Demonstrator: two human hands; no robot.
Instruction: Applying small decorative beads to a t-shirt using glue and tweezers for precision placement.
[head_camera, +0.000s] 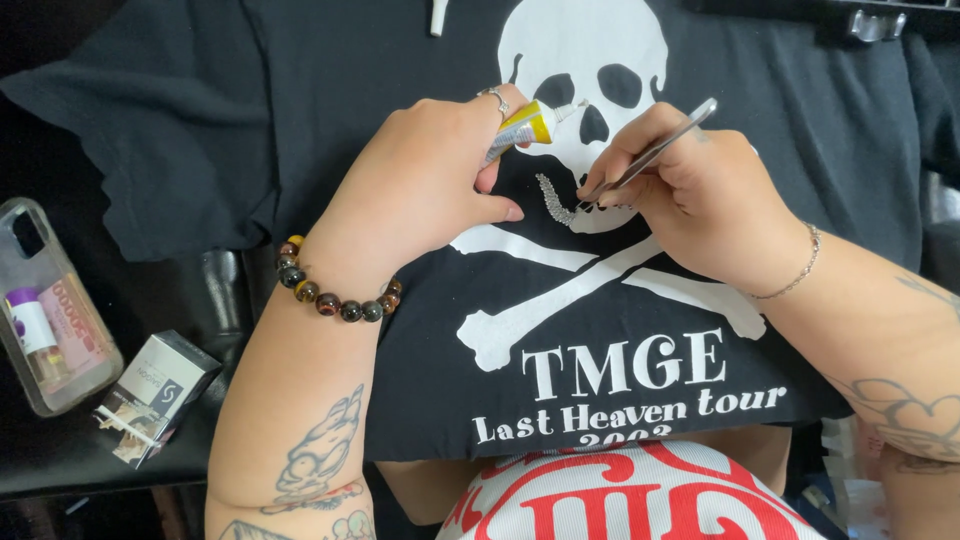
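A black cotton shirt (300, 110) lies flat, printed with a white skull and crossbones (585, 70). The left hand (420, 185) presses on the cloth, its grip closed around a small soft glue tube (528, 127) with a white nozzle. The right hand (690, 195) pinches slim metal tweezers (650, 153), tips at a curved row of tiny sparkling stones (553, 200) along the skull's jaw. A clear phone case (45, 300) and a small box (155, 395) sit to the left.

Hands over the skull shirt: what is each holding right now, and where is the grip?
Left hand holds a small glue tube by its body. Right hand pinches metal tweezers midway along.
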